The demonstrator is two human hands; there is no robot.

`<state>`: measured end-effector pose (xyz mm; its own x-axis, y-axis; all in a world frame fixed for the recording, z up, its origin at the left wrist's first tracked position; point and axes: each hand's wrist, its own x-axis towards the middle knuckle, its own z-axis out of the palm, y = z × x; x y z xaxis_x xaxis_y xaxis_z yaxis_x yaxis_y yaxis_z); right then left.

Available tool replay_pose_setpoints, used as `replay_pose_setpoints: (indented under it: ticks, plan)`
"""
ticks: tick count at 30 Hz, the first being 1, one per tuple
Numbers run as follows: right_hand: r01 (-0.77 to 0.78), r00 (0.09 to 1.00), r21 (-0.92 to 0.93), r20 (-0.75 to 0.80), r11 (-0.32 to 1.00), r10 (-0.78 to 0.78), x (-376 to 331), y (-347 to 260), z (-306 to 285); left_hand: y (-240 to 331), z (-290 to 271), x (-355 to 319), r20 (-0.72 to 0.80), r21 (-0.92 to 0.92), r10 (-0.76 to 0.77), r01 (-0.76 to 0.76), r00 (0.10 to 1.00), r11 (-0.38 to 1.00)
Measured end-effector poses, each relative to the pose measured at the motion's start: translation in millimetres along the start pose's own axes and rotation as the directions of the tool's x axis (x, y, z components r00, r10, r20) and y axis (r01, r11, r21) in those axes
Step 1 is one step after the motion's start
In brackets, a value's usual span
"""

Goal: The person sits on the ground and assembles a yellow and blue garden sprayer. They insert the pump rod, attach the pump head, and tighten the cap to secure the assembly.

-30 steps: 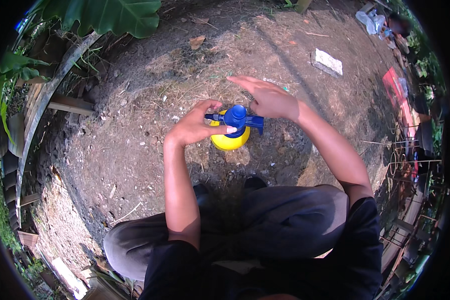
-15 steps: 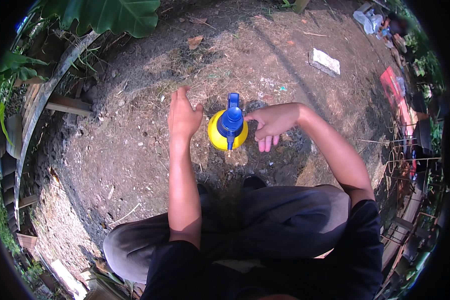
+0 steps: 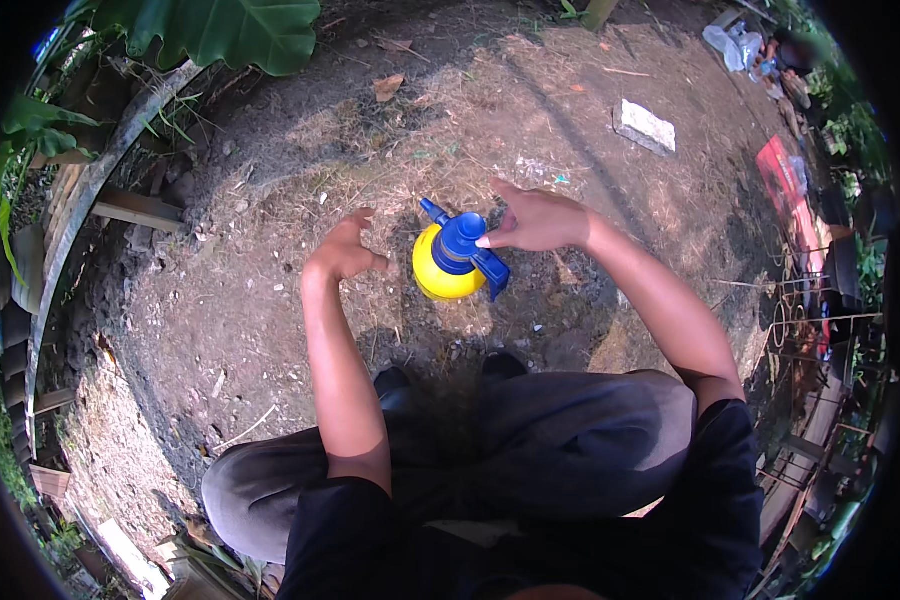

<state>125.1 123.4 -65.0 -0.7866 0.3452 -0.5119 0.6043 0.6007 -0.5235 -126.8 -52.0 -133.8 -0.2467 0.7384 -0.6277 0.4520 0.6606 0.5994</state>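
Note:
Between my hands a pump sprayer [image 3: 442, 272] stands on the dirt, with a round yellow tank and a blue top. Its blue nozzle points to the far left, and its blue handle angles toward the near right. To the left of the tank is my left hand [image 3: 346, 250], fingers spread and curved, a small gap away from it. On the other side my right hand [image 3: 542, 218] is open, its thumb tip at the edge of the blue top. Whether that thumb touches the sprayer I cannot tell.
A pale stone block [image 3: 646, 127] lies on the ground at the far right. Large green leaves [image 3: 210, 30] hang at the far left. Bent wire and planks [image 3: 810, 400] line the right side. My shoes [image 3: 504, 366] and bent knees are close to the sprayer.
The sprayer has turned so its nozzle, once facing me, points to the far left. My left hand has moved slightly left; my right hand has swung upward, fingers now pointing away.

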Motion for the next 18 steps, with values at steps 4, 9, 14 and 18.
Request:
replay_pose_setpoints:
  ticks: [4,9,14,18]
  plan:
    - [0.142,0.985,0.493,0.015,0.858,-0.172,29,19,66,-7,97,23,-0.150,0.046,0.476,-0.474,0.867,0.879]
    - [0.203,0.837,0.829,-0.423,0.521,0.347,29,-7,164,-2,147,32,-0.437,0.071,0.569,-0.604,0.696,0.794]
    - [0.126,0.926,0.960,-0.205,0.252,0.317,18,-35,128,-12,135,28,-0.460,-0.296,0.406,-0.568,0.789,0.768]
    - [0.190,0.978,0.978,-0.196,0.081,0.076,7,-16,130,24,94,24,-0.452,-0.641,0.456,-0.634,0.767,0.432]
